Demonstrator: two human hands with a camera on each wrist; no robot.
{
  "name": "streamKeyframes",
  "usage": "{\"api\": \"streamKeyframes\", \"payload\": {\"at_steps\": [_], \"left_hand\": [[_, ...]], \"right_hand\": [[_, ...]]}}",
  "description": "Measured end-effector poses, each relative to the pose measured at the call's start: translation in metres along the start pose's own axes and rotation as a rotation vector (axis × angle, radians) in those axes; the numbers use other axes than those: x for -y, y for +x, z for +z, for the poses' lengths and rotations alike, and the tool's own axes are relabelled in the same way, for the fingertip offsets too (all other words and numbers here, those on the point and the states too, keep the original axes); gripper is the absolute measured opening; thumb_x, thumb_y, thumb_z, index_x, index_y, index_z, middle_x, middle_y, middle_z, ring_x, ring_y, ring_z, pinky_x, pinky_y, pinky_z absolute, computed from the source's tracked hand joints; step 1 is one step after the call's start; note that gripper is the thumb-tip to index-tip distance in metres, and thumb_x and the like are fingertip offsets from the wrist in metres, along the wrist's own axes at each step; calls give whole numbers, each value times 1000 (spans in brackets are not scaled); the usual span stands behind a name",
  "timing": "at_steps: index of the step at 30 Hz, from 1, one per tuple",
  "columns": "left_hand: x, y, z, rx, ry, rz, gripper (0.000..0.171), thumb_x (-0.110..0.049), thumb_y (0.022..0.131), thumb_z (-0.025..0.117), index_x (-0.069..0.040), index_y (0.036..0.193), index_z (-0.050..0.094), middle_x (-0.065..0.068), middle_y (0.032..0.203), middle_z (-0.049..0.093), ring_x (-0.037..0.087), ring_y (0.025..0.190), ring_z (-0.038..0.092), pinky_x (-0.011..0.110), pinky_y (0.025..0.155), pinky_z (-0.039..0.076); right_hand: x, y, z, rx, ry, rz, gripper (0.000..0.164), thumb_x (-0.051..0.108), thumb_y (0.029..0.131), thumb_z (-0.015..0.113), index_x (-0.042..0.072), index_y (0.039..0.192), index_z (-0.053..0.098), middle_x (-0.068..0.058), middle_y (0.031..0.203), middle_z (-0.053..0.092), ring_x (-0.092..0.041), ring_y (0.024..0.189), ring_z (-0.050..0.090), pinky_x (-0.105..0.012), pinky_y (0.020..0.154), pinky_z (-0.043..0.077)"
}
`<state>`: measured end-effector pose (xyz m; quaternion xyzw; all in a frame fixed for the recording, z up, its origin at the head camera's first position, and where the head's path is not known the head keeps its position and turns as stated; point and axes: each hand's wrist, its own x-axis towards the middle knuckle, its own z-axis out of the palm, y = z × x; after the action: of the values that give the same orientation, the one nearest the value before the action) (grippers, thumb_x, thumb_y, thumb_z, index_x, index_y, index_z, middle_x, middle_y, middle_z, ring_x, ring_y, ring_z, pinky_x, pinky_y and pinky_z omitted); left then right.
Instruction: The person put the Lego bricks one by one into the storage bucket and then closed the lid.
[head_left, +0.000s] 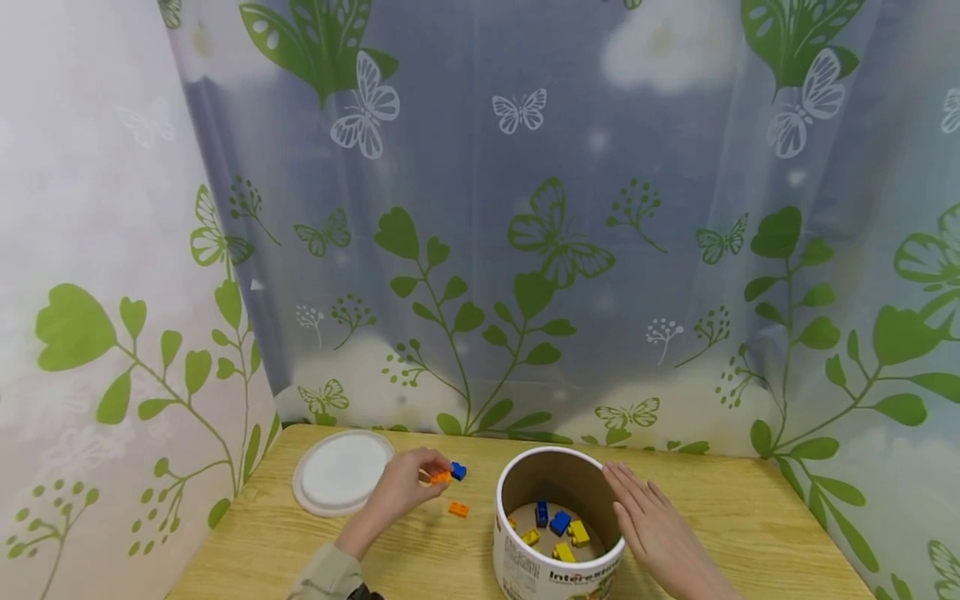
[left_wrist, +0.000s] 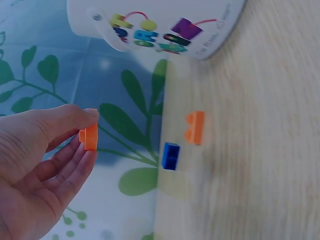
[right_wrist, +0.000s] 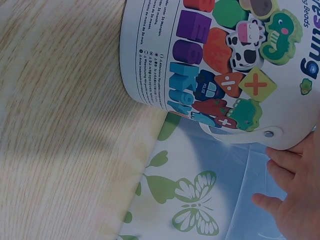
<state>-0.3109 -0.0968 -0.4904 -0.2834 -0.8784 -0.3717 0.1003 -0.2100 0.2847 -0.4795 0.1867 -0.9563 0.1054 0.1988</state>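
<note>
My left hand (head_left: pixel 407 485) pinches an orange toy brick (left_wrist: pixel 90 136) between thumb and fingers, above the table left of the bucket. Below it on the table lie a second orange brick (head_left: pixel 458 509) and a blue brick (head_left: pixel 458 471). A white round bucket (head_left: pixel 517 550) with printed sides stands in front of me. Inside, at its bottom, are several blue and yellow bricks, among them a blue one (head_left: pixel 560 523) and a yellow one (head_left: pixel 577 532). With fingers extended, my right hand (head_left: pixel 660 529) rests against the bucket's right rim, as the right wrist view (right_wrist: pixel 295 185) also shows.
A white round lid (head_left: pixel 343 471) lies flat on the wooden table (head_left: pixel 420 567) at the left. Behind the table hangs a curtain (head_left: pixel 480 333) with green leaves and butterflies. The bucket has a white handle (right_wrist: pixel 235 137) at its side.
</note>
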Motion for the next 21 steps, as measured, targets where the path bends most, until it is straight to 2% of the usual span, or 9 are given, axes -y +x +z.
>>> {"api": "streamKeyframes", "payload": {"at_steps": [3, 9, 12, 18, 21], "left_hand": [[-8, 2, -4, 3, 3, -2, 16, -6, 86, 80, -10, 100, 75, 1, 94, 71, 17, 82, 67, 23, 70, 59], [-22, 8, -5, 1, 0, 22, 16, -7, 87, 79, -7, 102, 75, 2, 95, 72, 16, 83, 68, 23, 71, 59], [-30, 14, -4, 4, -7, 37, 16, -6, 87, 79, -7, 102, 75, 2, 95, 72, 17, 83, 68, 25, 71, 59], [-51, 25, 1, 22, -28, 73, 17, -5, 87, 79, -6, 104, 74, 4, 97, 71, 21, 87, 68, 34, 76, 61], [-62, 31, 5, 28, -37, 102, 17, -7, 88, 79, -7, 104, 75, 3, 98, 71, 20, 87, 68, 32, 75, 61]], "right_hand": [[1, 0, 0, 3, 4, 4, 48, 16, 104, 53, 4, 150, 48, -13, 153, 48, -32, 141, 45, -59, 112, 38], [0, 0, 0, 2, 5, 7, 48, 16, 104, 53, 4, 150, 48, -13, 153, 48, -33, 141, 45, -59, 112, 38], [0, 0, 0, 3, -1, 7, 48, 16, 104, 53, 5, 151, 48, -12, 154, 48, -32, 142, 45, -59, 112, 38], [-1, 0, 1, 2, -11, 6, 48, 16, 104, 53, 5, 150, 48, -12, 154, 48, -32, 141, 45, -58, 112, 38], [-1, 0, 1, -2, -11, 3, 48, 16, 104, 54, 5, 150, 48, -12, 153, 48, -32, 141, 45, -58, 112, 38]]}}
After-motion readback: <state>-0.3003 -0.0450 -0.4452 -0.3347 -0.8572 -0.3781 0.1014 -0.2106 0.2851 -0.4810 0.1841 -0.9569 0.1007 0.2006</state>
